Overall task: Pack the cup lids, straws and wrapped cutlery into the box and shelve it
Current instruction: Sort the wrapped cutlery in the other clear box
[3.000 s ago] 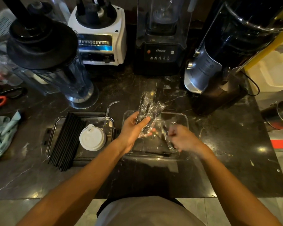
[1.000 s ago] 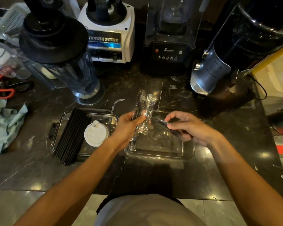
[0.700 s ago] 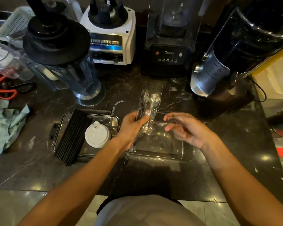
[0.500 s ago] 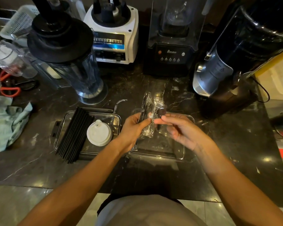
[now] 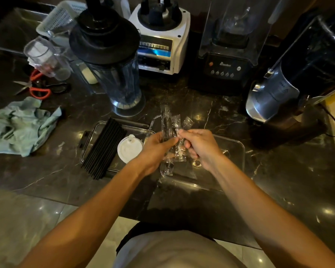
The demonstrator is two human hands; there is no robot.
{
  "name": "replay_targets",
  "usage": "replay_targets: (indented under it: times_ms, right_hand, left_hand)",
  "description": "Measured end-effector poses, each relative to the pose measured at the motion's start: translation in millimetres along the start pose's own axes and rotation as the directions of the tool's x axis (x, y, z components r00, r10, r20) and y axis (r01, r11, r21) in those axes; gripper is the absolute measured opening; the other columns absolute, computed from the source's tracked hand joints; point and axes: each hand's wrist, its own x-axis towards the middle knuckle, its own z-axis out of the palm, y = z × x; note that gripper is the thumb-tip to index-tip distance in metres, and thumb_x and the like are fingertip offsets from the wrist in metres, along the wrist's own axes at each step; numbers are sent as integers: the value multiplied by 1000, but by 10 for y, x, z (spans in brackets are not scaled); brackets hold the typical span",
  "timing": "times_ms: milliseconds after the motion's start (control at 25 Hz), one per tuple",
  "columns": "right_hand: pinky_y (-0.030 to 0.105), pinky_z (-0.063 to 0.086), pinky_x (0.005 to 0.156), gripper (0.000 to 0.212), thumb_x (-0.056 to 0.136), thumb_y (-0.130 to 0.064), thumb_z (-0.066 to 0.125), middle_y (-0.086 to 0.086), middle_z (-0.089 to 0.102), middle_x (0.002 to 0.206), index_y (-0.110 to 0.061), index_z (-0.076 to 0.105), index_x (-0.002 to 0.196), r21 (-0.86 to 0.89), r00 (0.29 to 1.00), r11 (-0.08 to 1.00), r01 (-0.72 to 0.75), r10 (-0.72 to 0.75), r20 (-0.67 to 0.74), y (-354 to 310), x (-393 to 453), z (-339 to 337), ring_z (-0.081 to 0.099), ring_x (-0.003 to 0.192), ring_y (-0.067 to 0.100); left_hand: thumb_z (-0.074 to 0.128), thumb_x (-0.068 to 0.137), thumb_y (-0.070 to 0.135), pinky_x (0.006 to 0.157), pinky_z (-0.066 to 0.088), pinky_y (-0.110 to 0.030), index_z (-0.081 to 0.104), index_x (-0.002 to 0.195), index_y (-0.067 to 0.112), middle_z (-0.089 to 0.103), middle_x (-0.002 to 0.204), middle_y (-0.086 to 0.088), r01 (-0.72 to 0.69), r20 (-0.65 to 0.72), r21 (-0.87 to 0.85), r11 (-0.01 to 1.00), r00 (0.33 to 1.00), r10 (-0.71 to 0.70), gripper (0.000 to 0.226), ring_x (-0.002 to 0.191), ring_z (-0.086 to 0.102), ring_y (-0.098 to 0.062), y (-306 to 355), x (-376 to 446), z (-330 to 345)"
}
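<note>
Wrapped cutlery [image 5: 169,132] is held above the near edge of the desk [image 5: 278,171], over a clear tray [image 5: 238,151]. Left hand [image 5: 157,147] fingers grip the bundle; right hand [image 5: 199,146] fingers pinch one packet against it. Black straws [image 5: 104,149] and a white cup lid [image 5: 130,148] lie in the box [image 5: 87,142] just left.

Showing black straws [image 5: 104,149], white cup lid [image 5: 129,149], clear-wrapped cutlery [image 5: 169,130], black white-veined marble counter [image 5: 278,171], pale green cloth [image 5: 21,124], red-handled scissors [image 5: 39,89].
</note>
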Motion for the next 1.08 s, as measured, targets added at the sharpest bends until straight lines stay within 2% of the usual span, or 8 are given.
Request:
replay_targets:
  times_ms: [120, 200, 360, 480, 560, 640, 800, 1080]
  right_hand:
    - [23, 29, 38, 30, 105, -28, 59, 1, 58, 58, -2, 72, 96, -58, 995, 995, 84, -87, -41, 45, 63, 14, 39, 38, 9]
    - [23, 30, 38, 31, 105, -27, 57, 3, 59, 59, -5, 70, 86, -235, 995, 971, 41, -61, -79, 177, 131, -33, 41, 37, 8]
    - [30, 53, 55, 34, 94, -42, 72, 3, 69, 68, -9, 70, 86, -754, 993, 649, -101, 114, -35, 582, 293, -26, 65, 55, 14]
    - [42, 59, 78, 28, 94, -42, 71, 1, 71, 91, -16, 66, 102, -885, 993, 463, 52, -121, -5, 744, 386, 128, 71, 86, 23]
    - [46, 58, 84, 30, 95, -19, 67, 7, 66, 113, -18, 57, 123, -928, 952, 292, 231, -267, 153, 768, 421, 182, 70, 98, 31]
    - [47, 56, 88, 52, 92, -4, 61, 11, 57, 129, -22, 50, 140, -938, 926, 119, 325, -240, 290, 753, 420, 119, 68, 102, 36]
    - [45, 59, 83, 47, 94, -5, 62, 11, 48, 126, -22, 55, 137, -904, 884, -113, 412, -191, 427, 720, 443, -142, 67, 87, 30]
    - [42, 54, 89, 21, 107, -24, 47, 8, 66, 115, -15, 57, 123, -906, 901, -125, 404, -117, 417, 545, 281, -394, 70, 97, 26]
  left_hand:
    - [59, 102, 9, 88, 59, -49, 66, 118, -4, 75, 102, -18, -25, -68, -71, 997, 997, 20, 22, 94, 73, -30, 73, -39, -182]
    - [56, 103, 8, 92, 59, -50, 65, 119, -1, 76, 99, -12, -31, -111, -148, 988, 994, 14, 20, 93, 74, -25, 124, -73, -297]
    - [54, 105, 9, 75, 63, -37, 57, 133, -2, 75, 110, -14, -49, -163, -215, 975, 987, 14, 31, 95, 77, -23, 133, -133, -458]
    - [52, 106, 9, 82, 62, -40, 55, 135, 2, 74, 121, -17, -55, -153, -246, 968, 988, 17, 30, 107, 75, -32, 73, -176, -529]
    - [52, 105, 10, 83, 62, -42, 54, 137, 3, 73, 122, -18, -50, -152, -237, 970, 988, 14, 32, 107, 74, -34, 45, -201, -573]
    - [52, 105, 10, 82, 62, -42, 54, 137, 4, 72, 124, -19, -48, -157, -244, 969, 988, 9, 32, 103, 76, -31, 16, -218, -610]
    - [53, 105, 9, 83, 62, -44, 56, 135, 7, 72, 125, -18, -36, -163, -265, 964, 987, -7, 31, 103, 76, -32, -38, -204, -627]
    - [52, 105, 6, 84, 64, -42, 63, 119, 5, 77, 108, -12, -5, -130, -272, 962, 991, -31, 18, 93, 78, -27, 44, -86, -462]
